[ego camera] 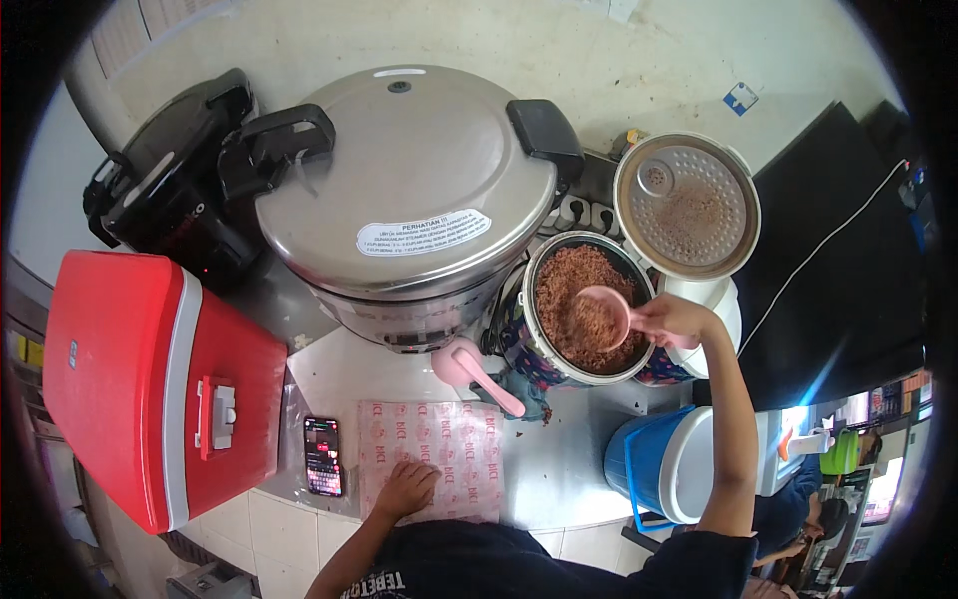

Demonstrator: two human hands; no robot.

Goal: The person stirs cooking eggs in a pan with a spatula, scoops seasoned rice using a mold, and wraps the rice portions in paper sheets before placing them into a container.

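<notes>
My right hand [672, 320] grips the handle of a pink plastic scoop [627, 314], which lies over the open rice cooker [533, 299] with reddish-brown rice in its bowl. More of that rice [565, 273] fills the cooker's pot. The cooker's lid [692, 210] stands raised behind, with grains stuck inside. My left hand [410, 488] rests on a printed sheet of wrapping paper [464, 460] at the table's near edge, fingers slightly bent; no object shows in it. Another pink scoop [458, 365] sits beyond the sheet, its handle pointing towards the cooker.
A large steel rice cooker [419, 165] stands behind, a black cooker [179, 180] to its left. At left is a red cool box [224, 374], with a phone [323, 457] beside the paper. A blue cooler jug [636, 457] stands at right; another person [786, 517] is beyond it.
</notes>
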